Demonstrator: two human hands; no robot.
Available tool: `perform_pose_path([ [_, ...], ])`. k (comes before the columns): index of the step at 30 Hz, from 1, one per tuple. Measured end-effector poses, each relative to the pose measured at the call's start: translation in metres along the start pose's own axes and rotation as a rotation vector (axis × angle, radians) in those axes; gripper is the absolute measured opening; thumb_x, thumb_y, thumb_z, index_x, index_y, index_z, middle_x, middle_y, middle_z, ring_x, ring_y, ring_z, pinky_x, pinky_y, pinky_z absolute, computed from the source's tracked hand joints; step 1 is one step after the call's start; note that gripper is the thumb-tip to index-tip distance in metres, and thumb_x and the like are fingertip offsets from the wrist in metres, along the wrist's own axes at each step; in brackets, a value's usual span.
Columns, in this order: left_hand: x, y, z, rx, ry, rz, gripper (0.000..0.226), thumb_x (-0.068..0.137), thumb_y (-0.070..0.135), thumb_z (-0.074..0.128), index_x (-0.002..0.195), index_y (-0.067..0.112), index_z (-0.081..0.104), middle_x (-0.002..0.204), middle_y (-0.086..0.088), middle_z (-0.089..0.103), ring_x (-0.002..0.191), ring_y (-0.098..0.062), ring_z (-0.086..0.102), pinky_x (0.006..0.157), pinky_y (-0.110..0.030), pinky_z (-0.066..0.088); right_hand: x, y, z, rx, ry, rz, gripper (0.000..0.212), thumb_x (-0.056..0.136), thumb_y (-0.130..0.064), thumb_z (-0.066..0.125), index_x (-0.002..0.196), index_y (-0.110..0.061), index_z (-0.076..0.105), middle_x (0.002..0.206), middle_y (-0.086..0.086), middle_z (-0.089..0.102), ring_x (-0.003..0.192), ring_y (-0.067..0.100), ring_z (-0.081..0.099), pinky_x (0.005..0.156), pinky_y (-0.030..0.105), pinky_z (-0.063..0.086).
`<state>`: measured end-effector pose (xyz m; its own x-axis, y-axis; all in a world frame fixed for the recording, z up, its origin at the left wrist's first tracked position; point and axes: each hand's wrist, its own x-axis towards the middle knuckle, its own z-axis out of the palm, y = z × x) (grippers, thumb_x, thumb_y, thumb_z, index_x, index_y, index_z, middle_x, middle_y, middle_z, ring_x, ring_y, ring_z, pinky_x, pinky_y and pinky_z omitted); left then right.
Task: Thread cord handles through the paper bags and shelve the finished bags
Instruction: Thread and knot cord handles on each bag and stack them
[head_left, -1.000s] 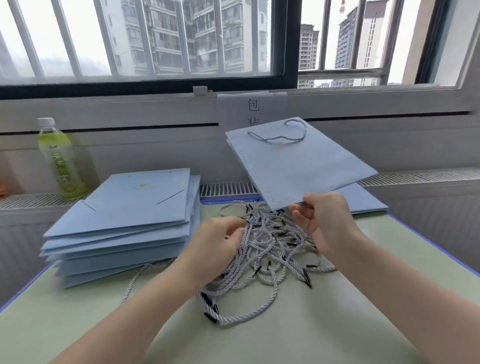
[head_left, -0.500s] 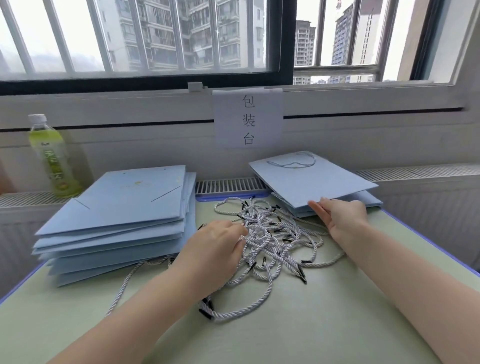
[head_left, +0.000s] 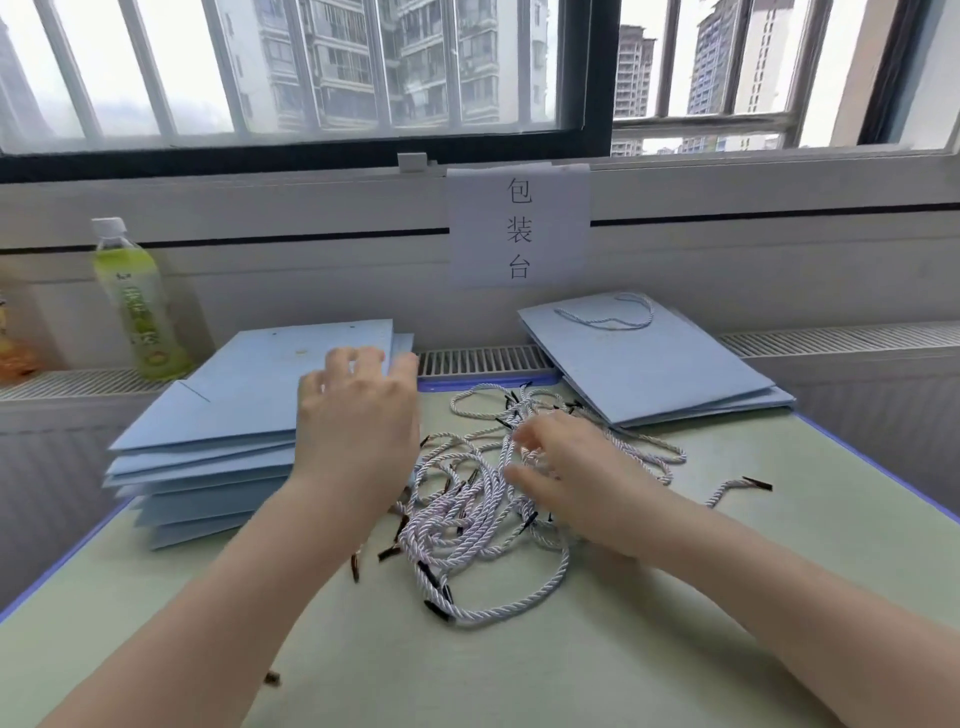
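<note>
A stack of flat light-blue paper bags (head_left: 228, 415) without handles lies at the left of the table. My left hand (head_left: 358, 415) hovers over its right edge, fingers spread, holding nothing. A tangle of white twisted cords with black tips (head_left: 467, 499) covers the table's middle. My right hand (head_left: 566, 473) rests on the cords with its fingers loosely bent; whether it holds a cord is blurred. A small pile of finished bags (head_left: 649, 364), the top one with a cord handle (head_left: 608, 314), lies at the back right.
A green drink bottle (head_left: 137, 306) stands on the sill ledge at the left. A paper sign (head_left: 519, 228) hangs on the wall below the window. The pale green table (head_left: 519, 665) has a blue rim; a vent grille (head_left: 483, 361) runs behind it.
My right hand set the finished bag on the back-right pile, let go and moved onto the cords. My left hand left the cords and moved up over the stack of bags.
</note>
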<state>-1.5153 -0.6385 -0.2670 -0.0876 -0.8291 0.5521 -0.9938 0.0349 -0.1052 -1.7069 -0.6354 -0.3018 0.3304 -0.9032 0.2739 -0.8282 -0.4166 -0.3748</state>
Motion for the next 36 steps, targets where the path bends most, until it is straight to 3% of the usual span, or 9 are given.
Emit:
perform_pose_path([
  [2,0.003,-0.01,0.005,0.124,-0.196,-0.148,0.049,0.097,0.043,0.04,0.136,0.015,0.032,0.132,-0.012,0.044,0.127,-0.034,0.034,0.098,-0.044,0.034,-0.004,-0.005,0.006,-0.166,-0.056,-0.042,0.04,0.093,-0.046,0.048,0.124,-0.021,0.05,0.123,-0.002,0.048,0.116,0.016,0.042,0.097,0.035,0.038],
  [4,0.004,-0.014,0.011,0.155,-0.308,-0.212,0.054,0.097,0.052,0.03,0.135,0.013,0.03,0.131,-0.016,0.043,0.123,-0.034,0.038,0.097,-0.042,0.034,-0.004,-0.007,0.004,-0.141,-0.032,-0.063,0.03,0.094,-0.042,0.05,0.117,-0.023,0.055,0.119,-0.002,0.05,0.114,0.016,0.044,0.095,0.035,0.038],
  [12,0.014,-0.032,0.005,0.194,-0.325,-0.066,0.054,0.092,0.059,0.041,0.115,0.011,0.051,0.12,-0.01,0.055,0.112,-0.029,0.052,0.076,-0.031,0.034,-0.004,-0.005,0.0,-0.156,0.018,-0.109,0.01,0.095,-0.027,0.051,0.105,-0.025,0.053,0.095,-0.013,0.049,0.103,0.014,0.047,0.084,0.03,0.034],
  [18,0.017,-0.041,-0.006,0.236,-0.349,0.023,0.048,0.093,0.059,0.039,0.102,0.015,0.053,0.112,-0.007,0.057,0.105,-0.026,0.054,0.074,-0.028,0.032,0.002,0.002,0.001,-0.015,0.353,-0.217,0.019,0.095,-0.013,0.046,0.099,-0.018,0.064,0.094,-0.005,0.064,0.087,0.018,0.058,0.078,0.043,0.047],
  [23,0.015,-0.031,-0.006,0.397,-0.252,0.137,0.045,0.099,0.05,0.03,0.105,0.016,0.058,0.108,-0.004,0.06,0.1,-0.026,0.059,0.07,-0.028,0.031,-0.001,-0.01,-0.013,0.387,0.641,-0.235,0.024,0.093,-0.007,0.037,0.097,-0.013,0.059,0.082,-0.009,0.051,0.071,0.004,0.051,0.068,0.012,0.04],
  [25,0.015,-0.03,-0.004,0.416,-0.184,0.149,0.041,0.101,0.046,0.029,0.104,0.018,0.058,0.105,-0.003,0.061,0.097,-0.025,0.061,0.069,-0.028,0.03,-0.004,-0.014,-0.019,0.512,0.673,-0.226,0.025,0.095,-0.004,0.035,0.095,-0.017,0.057,0.077,-0.003,0.051,0.066,0.009,0.051,0.063,0.011,0.039],
  [30,0.013,-0.028,0.006,0.321,0.012,0.171,0.032,0.1,0.047,0.031,0.097,0.021,0.05,0.103,0.002,0.06,0.094,-0.022,0.06,0.068,-0.027,0.034,0.0,-0.017,-0.021,0.704,0.402,-0.059,0.043,0.095,0.009,0.034,0.08,-0.02,0.062,0.07,0.005,0.054,0.061,0.009,0.051,0.062,0.03,0.048],
  [33,0.014,-0.032,0.018,0.151,-0.06,0.142,0.045,0.093,0.057,0.038,0.119,0.021,0.049,0.12,0.002,0.054,0.113,-0.022,0.049,0.089,-0.034,0.038,0.0,-0.017,-0.018,0.807,0.219,0.059,0.039,0.095,0.008,0.038,0.082,-0.017,0.066,0.077,-0.001,0.059,0.063,0.003,0.054,0.062,0.019,0.051],
  [36,0.014,-0.037,0.029,0.036,-0.198,0.055,0.059,0.091,0.062,0.034,0.131,0.019,0.04,0.131,-0.002,0.048,0.122,-0.024,0.043,0.095,-0.039,0.035,0.0,-0.016,-0.015,0.82,0.149,0.121,0.031,0.095,0.0,0.046,0.087,-0.023,0.066,0.086,-0.004,0.063,0.071,0.007,0.059,0.066,0.019,0.052],
])
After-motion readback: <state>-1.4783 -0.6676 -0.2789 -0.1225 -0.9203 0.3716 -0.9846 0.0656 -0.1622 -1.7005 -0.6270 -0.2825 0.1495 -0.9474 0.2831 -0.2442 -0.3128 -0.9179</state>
